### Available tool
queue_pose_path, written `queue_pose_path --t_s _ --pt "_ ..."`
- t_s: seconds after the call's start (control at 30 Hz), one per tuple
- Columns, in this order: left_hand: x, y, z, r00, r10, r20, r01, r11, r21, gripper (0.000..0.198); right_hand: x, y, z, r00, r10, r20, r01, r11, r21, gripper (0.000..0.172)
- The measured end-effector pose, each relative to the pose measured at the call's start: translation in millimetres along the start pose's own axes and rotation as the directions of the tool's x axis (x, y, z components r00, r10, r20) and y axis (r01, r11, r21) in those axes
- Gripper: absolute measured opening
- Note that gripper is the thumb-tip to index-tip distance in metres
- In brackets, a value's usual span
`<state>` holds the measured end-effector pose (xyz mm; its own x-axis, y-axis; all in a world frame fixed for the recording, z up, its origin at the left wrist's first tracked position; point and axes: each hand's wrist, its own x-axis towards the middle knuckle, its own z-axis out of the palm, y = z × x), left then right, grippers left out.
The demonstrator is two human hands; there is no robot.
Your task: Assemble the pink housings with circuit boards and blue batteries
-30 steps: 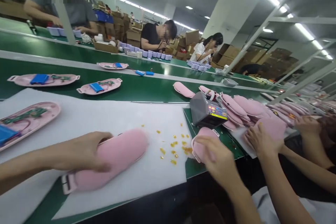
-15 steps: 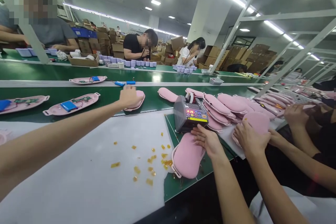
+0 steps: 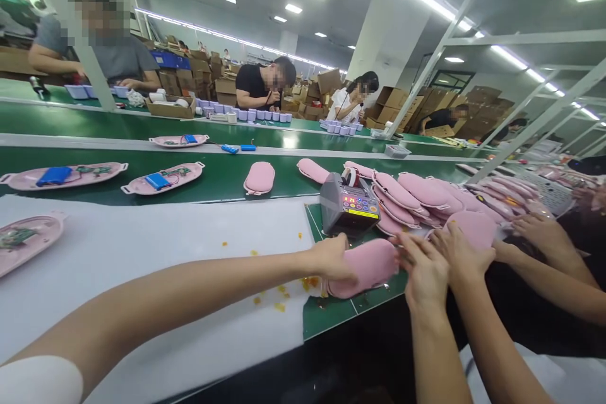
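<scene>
White left sleeve [image 3: 40, 382] (short); left hand [image 3: 334, 257] ungloved.

On the left we count four open pink shells [image 3: 137, 187], and three of them show one blue pack [image 3: 157, 181] each. We see two loose blue packs [image 3: 230, 149] too. There is one gray machine [image 3: 348, 205] and one low brown tray [image 3: 173, 111]. We find at least eight closed pink cases [image 3: 370, 267], but the heap [image 3: 423, 190] hides some of them.

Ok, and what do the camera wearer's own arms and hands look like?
The left hand is bare, with no glove or watch showing, and a plain white sleeve shows at the picture's lower left. The right hand is bare too, with no sleeve in view.
</scene>
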<state>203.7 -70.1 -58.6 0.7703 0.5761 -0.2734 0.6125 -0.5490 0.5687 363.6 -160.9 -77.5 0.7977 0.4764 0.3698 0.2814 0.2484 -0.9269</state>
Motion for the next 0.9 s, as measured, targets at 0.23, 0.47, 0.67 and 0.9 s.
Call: queue_pose_path --t_s 0.23,0.47,0.67,0.9 --pt "-87.5 -22.9 -51.5 0.997 0.079 -0.002 -0.074 0.918 -0.390 0.052 -69.0 -65.6 -15.6 0.798 -0.564 0.211 0.598 0.782 -0.174 0.009" --pt "-218.2 -144.0 -78.5 0.951 -0.309 0.025 0.285 0.839 -0.464 0.052 -150.7 -56.1 113.2 0.034 -0.255 0.966 0.772 0.620 0.137 0.115" --pt "-285.2 -203.0 -35.1 0.915 -0.236 -0.326 0.113 0.928 -0.356 0.063 -175.9 -52.1 173.3 -0.037 -0.049 0.998 0.668 0.742 0.061 0.090" --pt "-304.0 -230.7 -0.1 0.821 0.146 -0.551 -0.042 0.979 0.197 0.038 -142.8 -70.0 169.9 0.293 -0.270 0.917 0.697 0.717 -0.012 0.042"
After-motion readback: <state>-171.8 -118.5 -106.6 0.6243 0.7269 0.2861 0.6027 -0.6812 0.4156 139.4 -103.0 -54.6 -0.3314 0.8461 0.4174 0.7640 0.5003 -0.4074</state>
